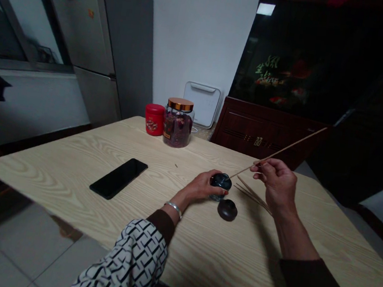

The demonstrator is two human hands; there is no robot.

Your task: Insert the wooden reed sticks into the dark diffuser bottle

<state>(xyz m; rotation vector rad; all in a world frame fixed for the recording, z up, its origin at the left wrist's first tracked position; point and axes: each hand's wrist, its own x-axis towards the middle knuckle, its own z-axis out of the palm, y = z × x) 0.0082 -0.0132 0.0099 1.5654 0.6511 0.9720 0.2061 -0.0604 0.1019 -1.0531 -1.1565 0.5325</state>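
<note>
Sleeves [130, 259] in b&w geometric print w/ dark brown cuffs come in from bottom of view, silver bangle [173, 209] on L wrist. Hands apart, both held over table. L hand [198, 185] clamped round small dark glass bottle [221, 181]; can't tell if bottle's base is on the table. R hand [275, 182] pinches thin wooden stick [283, 150], which runs diagonally across the palm side, lower end right at top of bottle; can't tell if it's inside the neck. Round dark lid [227, 210] sits on table just below bottle, bunch of thin sticks [253, 194] fanned out beside it, under R hand.

Pale wood-grain table [177, 263] also has black phone [118, 178], screen dark, no writing. Far edge: red tin [154, 119] w/ small printed design, unreadable, next to glass jar [177, 130] of dried rosebuds, copper lid, small label too blurry to read. Behind: white panel [201, 105], dark wood cabinet [259, 133] w/ gold ornament, fridge [102, 44] w/ red paper-cut decoration. Dark glass at right [273, 70] shows pale Chinese characters, one maybe 生, rest unreadable.
</note>
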